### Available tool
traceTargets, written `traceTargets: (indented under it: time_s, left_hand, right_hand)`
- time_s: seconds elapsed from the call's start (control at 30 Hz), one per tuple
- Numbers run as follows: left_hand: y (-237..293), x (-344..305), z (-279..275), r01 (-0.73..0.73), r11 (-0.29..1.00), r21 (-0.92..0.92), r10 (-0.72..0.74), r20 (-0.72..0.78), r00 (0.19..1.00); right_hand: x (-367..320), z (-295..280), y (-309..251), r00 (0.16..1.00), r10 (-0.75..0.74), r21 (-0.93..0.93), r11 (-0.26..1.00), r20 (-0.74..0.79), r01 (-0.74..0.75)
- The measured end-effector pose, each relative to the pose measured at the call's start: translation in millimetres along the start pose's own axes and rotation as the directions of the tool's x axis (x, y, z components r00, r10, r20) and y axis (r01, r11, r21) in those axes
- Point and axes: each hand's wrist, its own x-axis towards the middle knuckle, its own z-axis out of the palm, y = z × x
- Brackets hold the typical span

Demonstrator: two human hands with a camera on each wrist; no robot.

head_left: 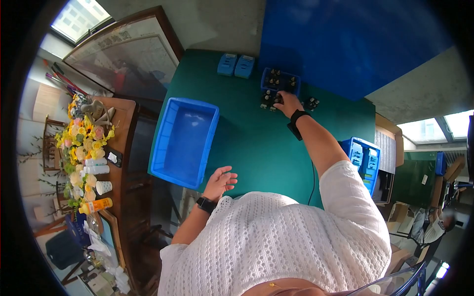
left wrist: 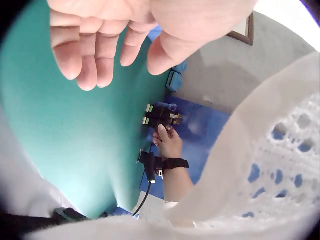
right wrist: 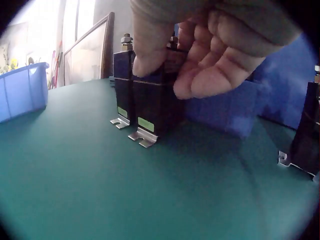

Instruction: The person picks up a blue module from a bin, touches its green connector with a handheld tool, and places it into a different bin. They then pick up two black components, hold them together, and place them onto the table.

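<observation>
In the right wrist view, my right hand [head_left: 290, 104] has its thumb and fingers around the upper part of a black contactor [right wrist: 152, 107] with bolt terminals, a green label and a metal mounting foot. It stands upright on the green table [head_left: 247, 143], right beside a second black contactor [right wrist: 123, 90]. Behind them is a small blue bin [right wrist: 220, 110] with several similar contactors [head_left: 276, 78] inside. Another contactor [head_left: 312, 103] stands to the right. My left hand [head_left: 220, 183] hovers near the table's front edge, fingers loosely extended, holding nothing.
A large blue bin [head_left: 159, 143] sits at the table's left. Two light-blue boxed parts [head_left: 236, 65] lie at the back edge. On the right is a blue crate [head_left: 349, 145] of blue parts, and a black cable [head_left: 313, 182] crosses the table's front. A blue panel [head_left: 340, 49] rises behind.
</observation>
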Motion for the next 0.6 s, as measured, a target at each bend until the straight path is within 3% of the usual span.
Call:
traceTargets:
  time_s: [0.6]
  left_hand:
    - [-3, 0, 0, 0.019, 1.000, 0.009, -0.019, -0.047, 0.999]
  right_hand:
    - [-11, -6, -5, 0.997, 0.038, 0.020, 0.999, -0.068, -0.036]
